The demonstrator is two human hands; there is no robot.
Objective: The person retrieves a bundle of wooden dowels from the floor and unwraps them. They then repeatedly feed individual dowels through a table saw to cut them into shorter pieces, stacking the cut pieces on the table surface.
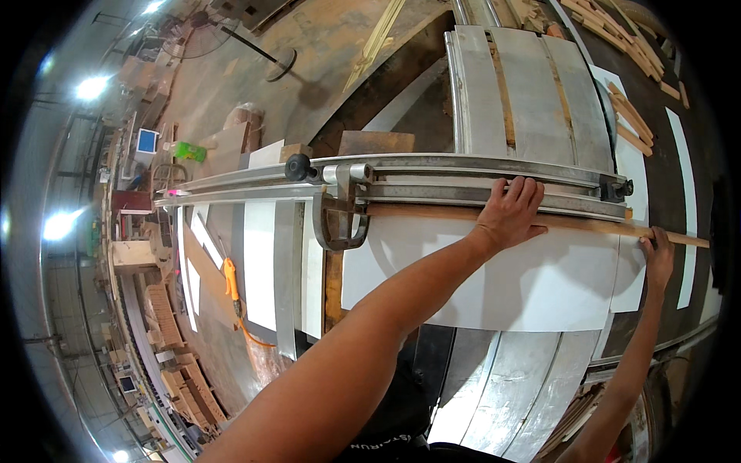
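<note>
Grip: the left hand (511, 212) curls over the metal fence rail (463, 165), its thumb beside the wooden strip (583, 224) (how firmly it closes cannot be told); the right hand (658, 258) grasps the strip near its right end. The strip lies along the rail's near side, above the white panel (401, 270), presumably so that the straight rail aligns it. Two spaced holds probably check swivelling. The cast bracket (328, 205) straddles the rail near the strip's left end.
</note>
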